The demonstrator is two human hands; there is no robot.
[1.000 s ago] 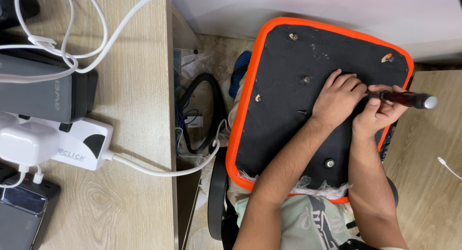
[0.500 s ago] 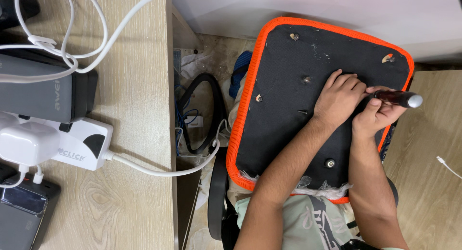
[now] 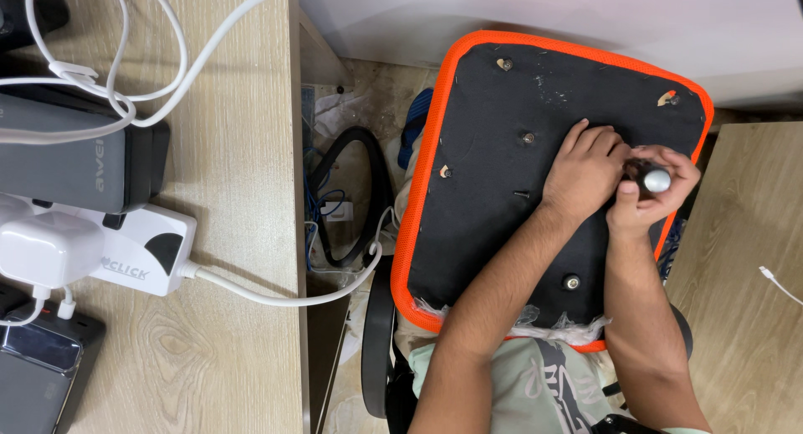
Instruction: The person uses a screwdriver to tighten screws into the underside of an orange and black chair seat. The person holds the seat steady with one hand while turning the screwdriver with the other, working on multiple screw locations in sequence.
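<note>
An upturned chair seat (image 3: pixel 485 208), black underneath with an orange fabric rim, rests on my lap. My right hand (image 3: pixel 651 201) grips a screwdriver (image 3: pixel 655 180) with a dark red handle and a silver end cap, now standing nearly upright so I see it end-on. My left hand (image 3: pixel 585 171) lies fisted on the black underside right beside the tool; whether it touches the shaft is hidden. Several bolts and screw holes (image 3: pixel 571 282) dot the panel.
A wooden desk (image 3: pixel 226 191) on the left carries a white power strip (image 3: pixel 150 250), white cables, a grey box and a phone. A second wooden surface (image 3: pixel 753 300) with a white cable end lies on the right. Between them, the floor holds black chair parts and wires.
The screwdriver has swung from lying tilted to the right to standing almost upright, its cap toward the camera. My right hand rose with it. The seat shifted slightly left.
</note>
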